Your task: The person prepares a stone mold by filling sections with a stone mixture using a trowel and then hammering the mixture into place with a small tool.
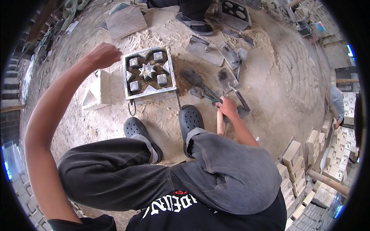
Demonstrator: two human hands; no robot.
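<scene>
My left hand (pixel 106 56) is curled into a fist by the far left corner of a square metal mould (pixel 149 93); whether anything is inside it is hidden. Blocks stand within the mould around a star-shaped piece (pixel 147 72), with dark fill between them. My right hand (pixel 228 106) reaches down among hand tools, fingers bent at the handle ends of two dark trowels (pixel 192 76) (pixel 196 91). Just below those fingers a wooden handle (pixel 220 122) points toward me. Which handle the fingers close on, I cannot make out. A square-bladed trowel (pixel 227 79) lies beyond this hand.
A pale cast block (pixel 97 90) stands left of the mould. Flat boards (pixel 126 21) lie at the far left. More trowels (pixel 204 51) and a round-holed mould (pixel 234 14) are beyond, near another person's foot (pixel 194 25). Stacked blocks (pixel 295 158) line the right.
</scene>
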